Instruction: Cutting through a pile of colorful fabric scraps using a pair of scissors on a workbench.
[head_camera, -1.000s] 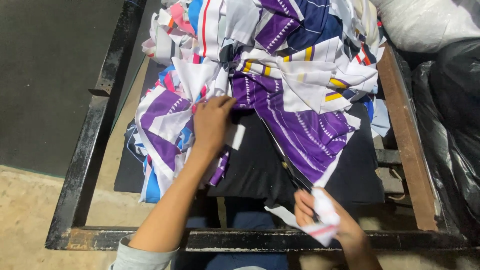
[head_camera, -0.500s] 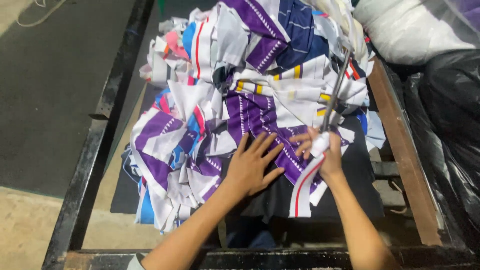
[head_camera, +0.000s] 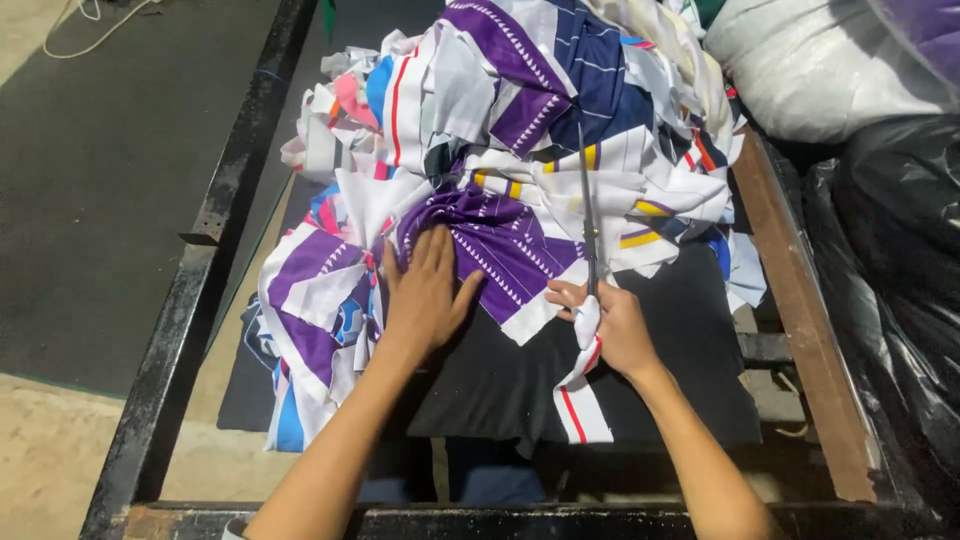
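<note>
Mid-trim on the fabric pile

My left hand (head_camera: 425, 295) lies flat, fingers spread, on the purple cloth (head_camera: 500, 245); right hand (head_camera: 615, 330) is closed round scissors (head_camera: 588, 215) and a white strip (head_camera: 580, 405) — I'd guess lining up blades comes next.

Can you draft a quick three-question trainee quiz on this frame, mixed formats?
1. True or false: the left hand lies flat, fingers spread, on the purple cloth piece with white zigzag lines.
2. What does the right hand hold? A) a long pair of dark-bladed scissors together with a white fabric strip with a red stripe; B) a roll of tape; C) nothing.
3. Fill in: the heap of cut fabric scraps lies partly on a ____ sheet spread over the black metal frame.

Key: 1 true. 2 A, blades pointing away from the person, over the heap. 3 black.
</note>
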